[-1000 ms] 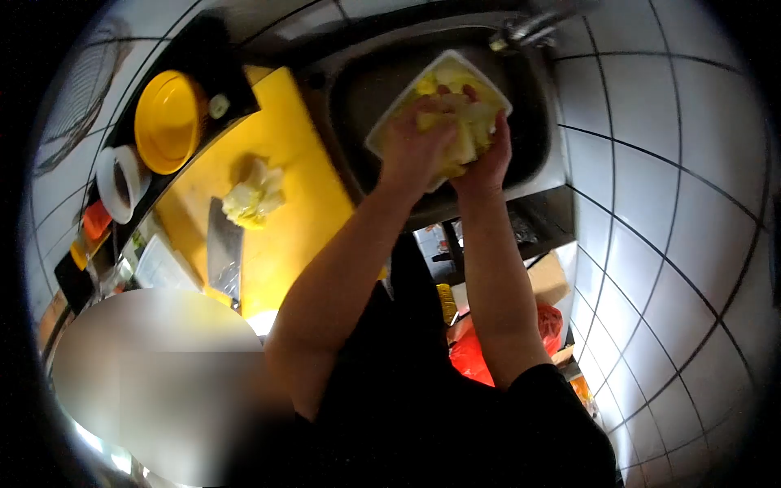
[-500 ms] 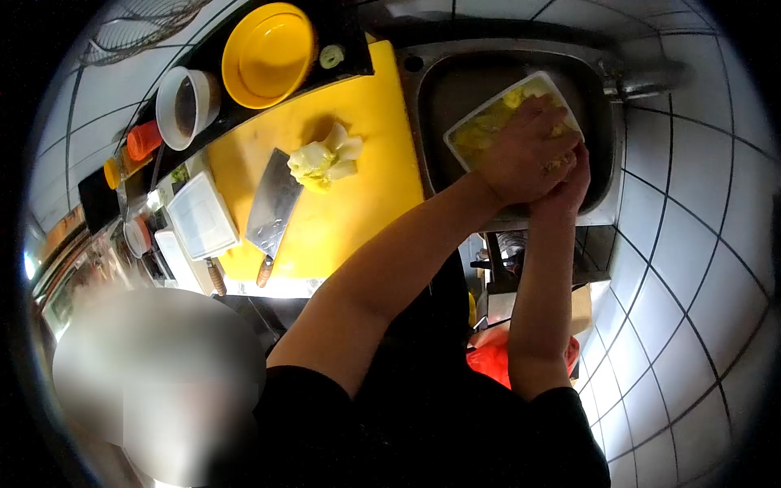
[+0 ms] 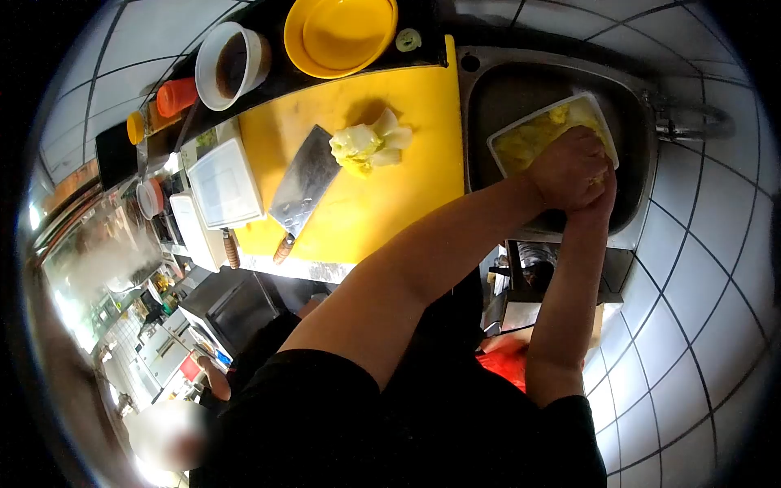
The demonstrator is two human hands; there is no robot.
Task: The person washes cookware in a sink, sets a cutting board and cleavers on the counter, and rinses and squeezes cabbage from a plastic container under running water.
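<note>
Above the sink, my left hand (image 3: pixel 569 167) and my right hand (image 3: pixel 599 202) are closed together, left over right. A little yellow-green cabbage leaf (image 3: pixel 598 179) shows between them; the rest is hidden by my fingers. Just under and beyond my hands, a white rectangular tub (image 3: pixel 511 126) sits tilted in the view inside the sink (image 3: pixel 480 106), with yellowish cabbage leaves (image 3: pixel 529 142) in it. A clump of pale cabbage (image 3: pixel 370 145) lies on the yellow cutting board (image 3: pixel 415 195), touching or close beside the cleaver blade (image 3: pixel 305 183).
A faucet (image 3: pixel 691 122) reaches over the sink from the right. Behind the board stand a yellow bowl (image 3: pixel 342 32), a white tub of dark liquid (image 3: pixel 232 65) and a red-orange container (image 3: pixel 176 97). A lidded clear box (image 3: pixel 225 183) is left of the cleaver. Another person (image 3: pixel 215 378) is at lower left.
My hands have closed more tightly together, the left fingers now curled in. The whole view has shifted, so the board and sink appear further right. The other person appears smaller at lower left.
</note>
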